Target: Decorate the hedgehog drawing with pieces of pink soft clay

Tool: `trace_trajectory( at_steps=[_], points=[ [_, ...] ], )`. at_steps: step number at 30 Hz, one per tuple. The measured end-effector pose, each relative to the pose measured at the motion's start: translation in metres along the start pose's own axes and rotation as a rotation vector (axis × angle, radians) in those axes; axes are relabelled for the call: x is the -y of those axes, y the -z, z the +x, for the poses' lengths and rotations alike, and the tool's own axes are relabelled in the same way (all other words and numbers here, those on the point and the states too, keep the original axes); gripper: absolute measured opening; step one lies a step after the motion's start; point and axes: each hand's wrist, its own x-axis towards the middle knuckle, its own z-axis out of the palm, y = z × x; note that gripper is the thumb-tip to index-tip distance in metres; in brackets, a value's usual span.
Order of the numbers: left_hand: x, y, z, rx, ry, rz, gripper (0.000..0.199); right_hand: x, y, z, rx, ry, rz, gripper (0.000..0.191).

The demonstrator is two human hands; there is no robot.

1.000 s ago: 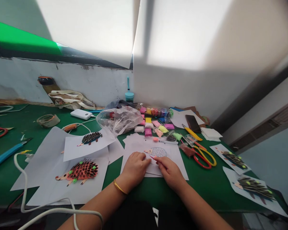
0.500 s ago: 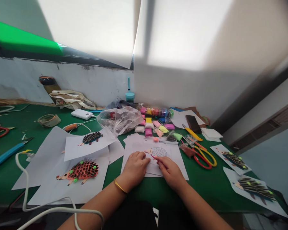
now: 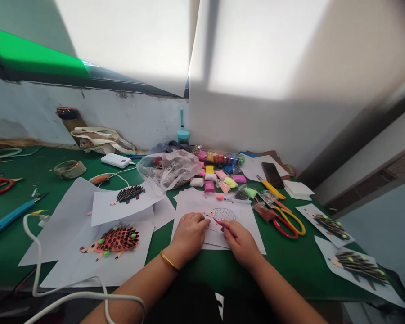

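Note:
A sheet of paper [image 3: 186, 206] lies before me, bearing a hedgehog drawing [image 3: 224, 214] with a blue outline, scalloped marks and a peach-coloured face. My right hand [image 3: 240, 240] grips a thin pink stick-like tool [image 3: 216, 220], its tip at the underside of the hedgehog's face. On the left part of the same sheet rests my left hand [image 3: 190, 234], fingers curled and pressed together beside the snout. What those fingers hold, if anything, is hidden. Just above the drawing are a small orange-pink clay lump [image 3: 219, 197] and a white pen [image 3: 238, 200].
Coloured clay packets [image 3: 209, 186] and a clear plastic bag [image 3: 172, 168] sit behind the paper. To the right lie scissors [image 3: 286, 223], a yellow cutter [image 3: 272, 189] and a phone [image 3: 272, 174]. Finished hedgehog pictures [image 3: 116, 243] lie left, near a white cable [image 3: 38, 252].
The view has shifted very slightly. Both hands and the pink tool stay in nearly the same place over the drawing.

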Motion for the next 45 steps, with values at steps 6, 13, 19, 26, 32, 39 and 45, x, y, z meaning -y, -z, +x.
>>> trace_trajectory(
  at_steps=[6, 13, 19, 26, 32, 39, 45],
  points=[
    [0.001, -0.001, 0.002, -0.066, 0.046, -0.025, 0.021, -0.001, -0.001, 0.000, -0.013, 0.010, 0.003, 0.032],
    [-0.006, 0.002, 0.001, -0.073, -0.001, 0.069, 0.009, 0.001, -0.001, 0.000, -0.014, 0.009, 0.018, 0.032],
    [-0.008, 0.005, 0.002, -0.065, -0.036, 0.066, 0.011, 0.000, -0.001, 0.000, -0.024, 0.018, 0.014, 0.031],
    [-0.010, 0.002, 0.000, -0.046, -0.072, 0.106, 0.023, 0.000, -0.001, 0.000, -0.037, 0.026, 0.021, 0.031],
    [-0.009, 0.001, 0.000, -0.075, -0.079, 0.116, 0.013, 0.000, -0.001, 0.001, -0.051, -0.002, 0.027, 0.031],
    [-0.003, 0.007, 0.002, -0.130, 0.077, 0.149, 0.009, 0.001, 0.001, 0.001, -0.037, -0.018, 0.037, 0.032],
    [-0.006, 0.008, 0.001, -0.076, 0.114, 0.162, 0.010, 0.001, 0.000, 0.000, -0.031, -0.031, 0.046, 0.032]
  ],
)
